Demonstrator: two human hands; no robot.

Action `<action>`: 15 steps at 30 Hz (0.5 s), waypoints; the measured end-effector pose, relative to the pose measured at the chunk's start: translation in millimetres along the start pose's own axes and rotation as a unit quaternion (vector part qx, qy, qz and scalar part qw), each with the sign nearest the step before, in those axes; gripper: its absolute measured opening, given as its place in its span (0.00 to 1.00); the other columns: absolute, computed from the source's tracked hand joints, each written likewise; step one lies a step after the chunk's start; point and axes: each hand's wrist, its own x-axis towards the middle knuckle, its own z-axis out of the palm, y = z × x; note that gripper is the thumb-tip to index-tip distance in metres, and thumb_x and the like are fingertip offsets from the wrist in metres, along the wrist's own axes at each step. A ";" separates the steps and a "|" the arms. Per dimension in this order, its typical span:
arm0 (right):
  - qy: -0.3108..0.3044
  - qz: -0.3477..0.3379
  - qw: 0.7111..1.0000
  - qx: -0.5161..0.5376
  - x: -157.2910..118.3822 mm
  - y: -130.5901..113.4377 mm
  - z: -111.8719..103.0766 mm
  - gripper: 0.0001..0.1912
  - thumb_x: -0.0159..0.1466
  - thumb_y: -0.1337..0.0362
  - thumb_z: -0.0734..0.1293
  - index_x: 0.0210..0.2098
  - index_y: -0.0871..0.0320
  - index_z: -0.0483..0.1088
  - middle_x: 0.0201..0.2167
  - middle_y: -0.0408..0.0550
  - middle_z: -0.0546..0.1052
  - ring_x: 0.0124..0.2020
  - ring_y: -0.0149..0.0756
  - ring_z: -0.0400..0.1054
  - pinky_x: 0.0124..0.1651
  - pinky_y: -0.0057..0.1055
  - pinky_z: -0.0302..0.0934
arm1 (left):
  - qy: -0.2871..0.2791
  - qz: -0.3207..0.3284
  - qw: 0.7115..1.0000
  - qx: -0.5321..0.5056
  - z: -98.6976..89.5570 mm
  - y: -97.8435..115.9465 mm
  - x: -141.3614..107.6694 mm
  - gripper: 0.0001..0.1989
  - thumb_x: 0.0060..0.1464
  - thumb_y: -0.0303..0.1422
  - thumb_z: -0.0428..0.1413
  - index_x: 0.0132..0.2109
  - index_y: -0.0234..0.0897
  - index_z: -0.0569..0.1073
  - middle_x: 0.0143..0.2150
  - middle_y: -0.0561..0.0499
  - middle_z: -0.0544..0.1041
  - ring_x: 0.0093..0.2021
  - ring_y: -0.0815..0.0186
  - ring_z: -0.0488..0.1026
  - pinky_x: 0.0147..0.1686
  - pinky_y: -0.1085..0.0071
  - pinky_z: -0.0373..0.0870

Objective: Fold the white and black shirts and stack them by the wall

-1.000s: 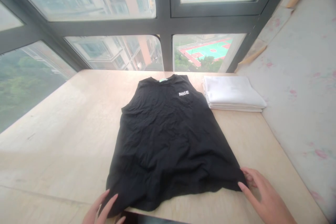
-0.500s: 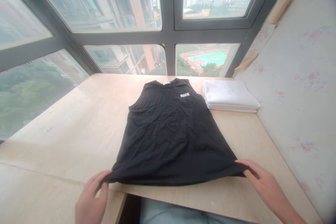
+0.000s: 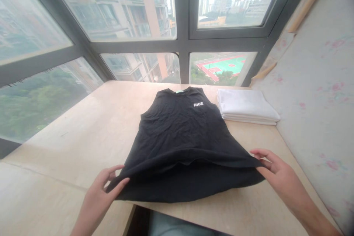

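A black sleeveless shirt (image 3: 179, 129) with the white word NICE on its chest lies on the pale wooden surface (image 3: 83, 136), collar toward the windows. Its bottom hem is nearest me, and the upper layer there is lifted into a fold above the lower layer. At the hem's left corner, my left hand (image 3: 106, 188) pinches the cloth between thumb and fingers. My right hand (image 3: 276, 167) grips the right corner of the hem, with the thumb below and the fingers above.
A folded stack of white cloth (image 3: 247, 106) sits right of the shirt, beside the flowered wall (image 3: 318, 118). Grey window frames (image 3: 184, 44) rise behind the surface. A dark gap shows under the front edge, at the bottom of the view.
Both hands have raised the front hem, which lay flat before and now bulges upward, showing the layer beneath. The view has tilted slightly, shifting the scene a little right.
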 end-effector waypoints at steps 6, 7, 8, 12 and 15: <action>-0.043 0.003 0.999 -0.013 -21.7 40.5 -23.1 0.23 0.54 0.60 0.70 0.50 0.55 0.72 0.30 0.46 0.77 0.35 0.40 0.75 0.39 0.31 0.71 | 0.044 0.148 0.983 0.097 5.2 -37.0 -28.1 0.18 0.53 0.49 0.57 0.44 0.43 0.78 0.42 0.47 0.75 0.39 0.61 0.77 0.36 0.69 0.77; -0.053 -0.005 0.998 -0.018 -24.8 47.6 -26.5 0.23 0.54 0.60 0.70 0.50 0.54 0.72 0.33 0.47 0.78 0.35 0.40 0.75 0.40 0.31 0.71 | 0.042 0.153 0.982 0.105 5.5 -42.4 -34.0 0.18 0.53 0.48 0.57 0.45 0.44 0.78 0.44 0.47 0.75 0.41 0.60 0.77 0.38 0.68 0.77; -0.061 -0.015 0.998 -0.026 -27.4 53.7 -29.0 0.23 0.54 0.61 0.69 0.50 0.54 0.72 0.36 0.48 0.78 0.36 0.40 0.75 0.41 0.32 0.71 | 0.034 0.159 0.980 0.110 6.1 -47.1 -39.6 0.18 0.53 0.49 0.58 0.46 0.45 0.77 0.45 0.47 0.75 0.42 0.60 0.78 0.40 0.68 0.78; -0.056 -0.065 0.992 -0.092 -32.0 62.7 -28.1 0.21 0.56 0.63 0.66 0.50 0.53 0.71 0.43 0.50 0.76 0.36 0.37 0.73 0.41 0.33 0.71 | -0.011 0.186 0.974 0.128 12.6 -56.6 -53.8 0.20 0.54 0.46 0.58 0.51 0.46 0.76 0.52 0.46 0.76 0.50 0.57 0.77 0.50 0.64 0.77; -0.047 -0.107 0.976 -0.186 -31.0 55.8 -19.5 0.21 0.57 0.67 0.62 0.49 0.52 0.71 0.46 0.48 0.74 0.32 0.33 0.71 0.39 0.31 0.70 | -0.024 0.177 0.974 0.139 15.9 -53.6 -53.6 0.20 0.57 0.42 0.53 0.54 0.44 0.75 0.54 0.45 0.76 0.52 0.57 0.77 0.52 0.64 0.76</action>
